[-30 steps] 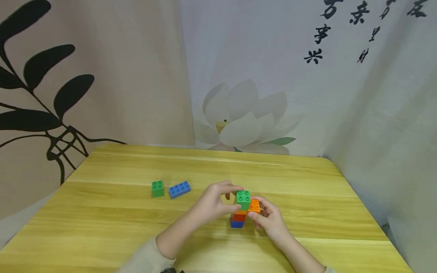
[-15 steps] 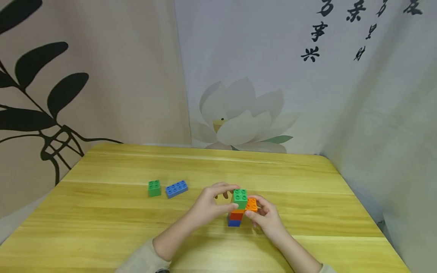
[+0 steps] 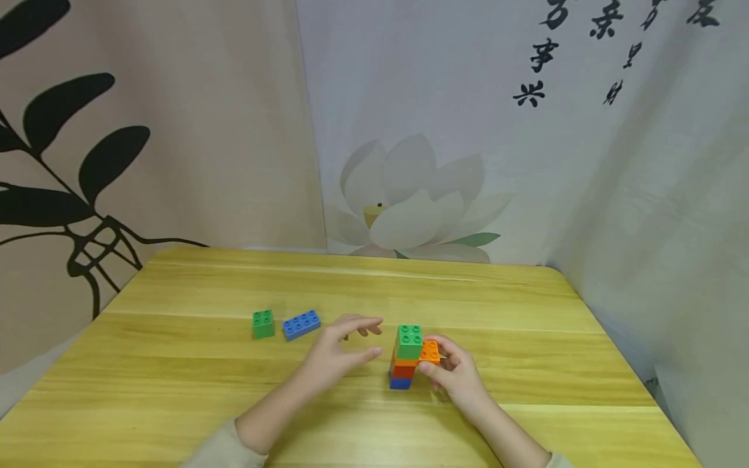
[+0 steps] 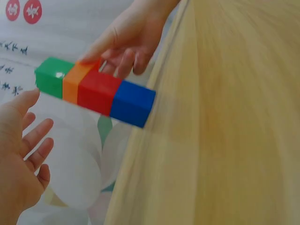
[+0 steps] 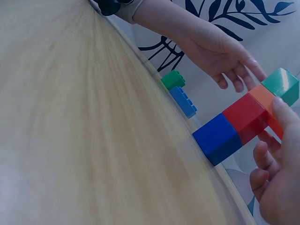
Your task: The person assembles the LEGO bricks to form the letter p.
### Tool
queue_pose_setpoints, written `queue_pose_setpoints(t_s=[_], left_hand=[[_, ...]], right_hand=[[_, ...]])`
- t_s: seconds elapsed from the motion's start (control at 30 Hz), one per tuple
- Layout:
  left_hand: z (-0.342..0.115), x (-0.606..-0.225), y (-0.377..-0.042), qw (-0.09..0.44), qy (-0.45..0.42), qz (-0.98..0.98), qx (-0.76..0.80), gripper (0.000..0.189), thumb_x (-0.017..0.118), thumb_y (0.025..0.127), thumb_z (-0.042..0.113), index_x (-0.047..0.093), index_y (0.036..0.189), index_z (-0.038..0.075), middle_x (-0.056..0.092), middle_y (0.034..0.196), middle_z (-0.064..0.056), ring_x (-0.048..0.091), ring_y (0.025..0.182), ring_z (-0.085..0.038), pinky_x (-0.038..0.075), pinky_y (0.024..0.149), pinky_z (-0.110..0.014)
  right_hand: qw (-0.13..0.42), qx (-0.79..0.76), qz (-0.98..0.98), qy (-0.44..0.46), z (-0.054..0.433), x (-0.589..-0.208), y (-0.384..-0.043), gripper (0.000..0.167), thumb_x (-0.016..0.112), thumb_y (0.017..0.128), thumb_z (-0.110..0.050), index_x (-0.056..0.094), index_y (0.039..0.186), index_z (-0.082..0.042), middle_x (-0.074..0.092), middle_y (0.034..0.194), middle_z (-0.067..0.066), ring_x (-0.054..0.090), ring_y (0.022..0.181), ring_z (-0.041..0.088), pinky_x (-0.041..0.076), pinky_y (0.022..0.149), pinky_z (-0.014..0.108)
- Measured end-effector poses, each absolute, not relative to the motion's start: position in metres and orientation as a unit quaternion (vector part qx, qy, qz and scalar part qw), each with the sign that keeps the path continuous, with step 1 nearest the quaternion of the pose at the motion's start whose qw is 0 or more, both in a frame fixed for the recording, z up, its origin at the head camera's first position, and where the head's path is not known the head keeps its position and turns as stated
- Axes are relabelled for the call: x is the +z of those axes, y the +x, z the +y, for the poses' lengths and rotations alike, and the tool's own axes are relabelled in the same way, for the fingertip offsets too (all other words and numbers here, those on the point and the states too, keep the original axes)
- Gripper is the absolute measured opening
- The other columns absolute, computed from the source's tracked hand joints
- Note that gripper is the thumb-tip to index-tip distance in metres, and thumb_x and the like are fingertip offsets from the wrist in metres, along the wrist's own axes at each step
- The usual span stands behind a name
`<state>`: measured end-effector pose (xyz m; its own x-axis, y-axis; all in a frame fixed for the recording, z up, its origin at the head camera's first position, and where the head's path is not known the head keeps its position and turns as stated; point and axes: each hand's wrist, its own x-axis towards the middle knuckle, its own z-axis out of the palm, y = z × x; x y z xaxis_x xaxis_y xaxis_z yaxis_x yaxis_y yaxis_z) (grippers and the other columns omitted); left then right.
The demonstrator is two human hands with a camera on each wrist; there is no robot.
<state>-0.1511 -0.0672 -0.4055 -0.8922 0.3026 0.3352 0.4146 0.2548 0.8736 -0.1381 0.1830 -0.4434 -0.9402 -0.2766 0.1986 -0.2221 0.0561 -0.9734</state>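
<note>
A tower of toy building bricks stands upright on the table in the head view: blue brick (image 3: pixel 400 384) at the bottom, then red brick (image 3: pixel 402 372), orange brick (image 3: pixel 430 351) and green brick (image 3: pixel 409 341) on top. The orange one juts out to the right, and my right hand (image 3: pixel 461 374) pinches that end between thumb and fingers. My left hand (image 3: pixel 335 348) is apart from the tower, to its left, fingers loosely extended with nothing in them. In the left wrist view the left hand (image 4: pixel 21 154) is near the green end without plain contact.
Left of the hands, a loose green brick (image 3: pixel 263 324) and a longer blue brick (image 3: pixel 301 325) lie side by side on the wooden table (image 3: pixel 175 390). Behind the table hangs a printed curtain (image 3: pixel 246 130).
My left hand has let go of the green brick on top of the tower and drawn back to the left. The right hand keeps its pinch on the orange brick.
</note>
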Motion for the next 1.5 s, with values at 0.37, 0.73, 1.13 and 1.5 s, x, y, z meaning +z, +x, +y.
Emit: queue_pose_setpoints(t_s=[0.37, 0.73, 1.13, 1.5], left_hand=[[-0.107, -0.415, -0.155, 0.097, -0.221, -0.802, -0.547, 0.04, 0.078, 0.08, 0.019, 0.067, 0.119, 0.019, 0.067, 0.105, 0.006, 0.055, 0.098, -0.019, 0.037, 0.08, -0.045], [-0.147, -0.421, -0.158, 0.118, -0.189, -0.809, -0.544, 0.04, 0.075, 0.084, 0.018, 0.064, 0.122, 0.01, 0.066, 0.109, -0.004, 0.055, 0.101, -0.032, 0.046, 0.086, -0.051], [-0.185, -0.421, -0.156, 0.123, -0.127, -0.842, -0.509, 0.041, 0.072, 0.087, 0.025, 0.062, 0.125, 0.012, 0.065, 0.112, -0.004, 0.052, 0.101, -0.028, 0.04, 0.079, -0.04], [-0.208, -0.427, -0.164, 0.151, -0.1, -0.848, -0.497, 0.039, 0.071, 0.088, 0.022, 0.062, 0.124, 0.009, 0.064, 0.113, -0.008, 0.051, 0.097, -0.024, 0.035, 0.077, -0.037]], right_hand=[[0.026, -0.673, 0.72, -0.169, 0.183, -0.442, -0.138, 0.036, 0.066, 0.089, -0.003, 0.054, 0.121, 0.006, 0.065, 0.099, 0.009, 0.048, 0.055, 0.01, 0.044, 0.049, 0.022], [0.023, -0.675, 0.717, -0.172, 0.184, -0.444, -0.138, 0.037, 0.066, 0.088, -0.002, 0.053, 0.122, 0.006, 0.064, 0.099, 0.009, 0.048, 0.055, 0.009, 0.043, 0.049, 0.021], [0.026, -0.672, 0.723, -0.161, 0.183, -0.441, -0.137, 0.038, 0.066, 0.088, -0.002, 0.053, 0.122, 0.007, 0.063, 0.101, 0.013, 0.048, 0.054, 0.009, 0.043, 0.049, 0.021], [0.022, -0.671, 0.72, -0.174, 0.183, -0.442, -0.138, 0.037, 0.065, 0.088, -0.001, 0.052, 0.122, 0.007, 0.064, 0.099, 0.01, 0.048, 0.055, 0.008, 0.044, 0.049, 0.021]])
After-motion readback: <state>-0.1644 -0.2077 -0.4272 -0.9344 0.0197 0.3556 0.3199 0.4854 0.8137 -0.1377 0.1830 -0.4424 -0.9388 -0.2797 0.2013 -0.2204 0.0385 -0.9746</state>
